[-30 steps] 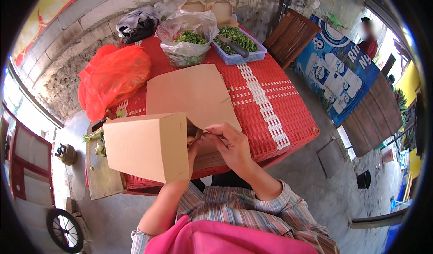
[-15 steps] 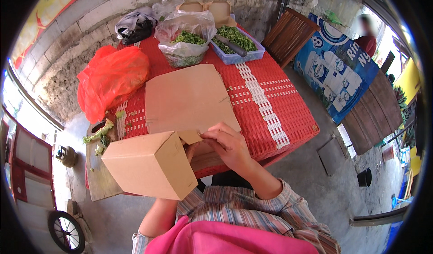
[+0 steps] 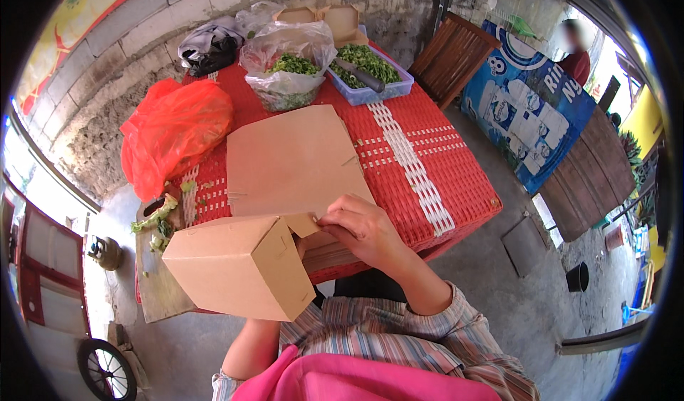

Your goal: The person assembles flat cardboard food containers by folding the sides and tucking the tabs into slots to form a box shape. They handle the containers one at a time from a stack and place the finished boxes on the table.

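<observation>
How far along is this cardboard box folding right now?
Done: the brown cardboard box already stands up as a box, its sides and one end formed. In hand: the right hand pinches a small flap at the box's open end; the left hand is hidden behind the box. Left: that flap is not yet tucked in, and flat cardboard blanks lie unfolded on the red table.

left hand (image 3: 281,273) hidden behind cardboard box (image 3: 235,266), grip unclear
</observation>
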Demonstrator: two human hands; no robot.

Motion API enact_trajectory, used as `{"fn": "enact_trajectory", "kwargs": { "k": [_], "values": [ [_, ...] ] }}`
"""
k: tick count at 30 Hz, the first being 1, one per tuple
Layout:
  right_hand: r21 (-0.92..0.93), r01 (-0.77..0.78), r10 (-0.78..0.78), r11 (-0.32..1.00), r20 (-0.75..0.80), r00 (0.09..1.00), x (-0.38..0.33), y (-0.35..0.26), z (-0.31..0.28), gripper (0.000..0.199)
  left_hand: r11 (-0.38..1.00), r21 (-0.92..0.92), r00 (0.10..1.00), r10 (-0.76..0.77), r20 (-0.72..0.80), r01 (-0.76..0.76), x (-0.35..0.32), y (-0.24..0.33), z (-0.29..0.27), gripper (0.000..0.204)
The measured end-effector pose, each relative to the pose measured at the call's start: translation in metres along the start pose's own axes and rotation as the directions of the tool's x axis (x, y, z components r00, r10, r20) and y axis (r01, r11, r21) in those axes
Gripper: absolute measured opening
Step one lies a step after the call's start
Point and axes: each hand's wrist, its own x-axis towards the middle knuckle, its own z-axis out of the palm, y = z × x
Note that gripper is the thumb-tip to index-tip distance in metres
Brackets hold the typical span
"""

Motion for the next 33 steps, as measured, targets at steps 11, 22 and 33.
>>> {"fn": "enact_trajectory", "kwargs": {
  "k": [11,22,33],
  "values": [
    [0.089,-0.046,0.044,0.995,0.015,0.999,0.0,0.003,0.003,0.018,0.997,0.074,0.986,0.015,-0.167,-0.002,0.021,0.031,-0.013,0.033],
    [0.106,-0.147,0.159,0.983,-0.109,0.981,0.0,-0.009,0.009,0.021,0.936,-0.346,0.988,-0.104,-0.113,0.059,0.01,0.011,-0.003,0.033],
    [0.064,-0.127,0.12,0.99,0.092,0.988,-0.007,0.002,0.0,0.02,1.0,-0.006,0.996,0.02,-0.086,-0.021,0.002,0.0,0.004,0.039]
  ]
}}
